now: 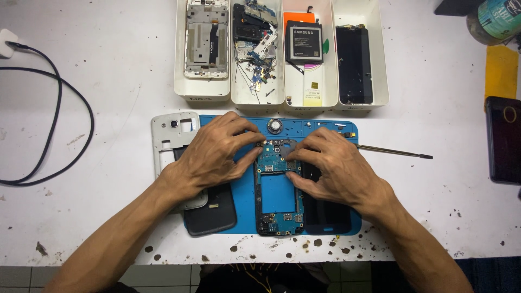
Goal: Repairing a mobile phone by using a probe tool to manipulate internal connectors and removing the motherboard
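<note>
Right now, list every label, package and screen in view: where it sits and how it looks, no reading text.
Battery label: third tray from the left, dark rectangle with pale print.
Screen panel: fourth tray, tall black glass, unlit.
Second screen: on the blue mat under the right hand, black, unlit.
Phone: right table edge, dark rectangle with a ring on it.
Can: top right corner, teal and white label.

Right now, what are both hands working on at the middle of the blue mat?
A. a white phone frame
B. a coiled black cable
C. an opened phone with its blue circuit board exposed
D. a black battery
C: the left hand and right hand both put their fingers on the top of the opened phone, whose blue circuit board shows, on the blue mat.
</note>
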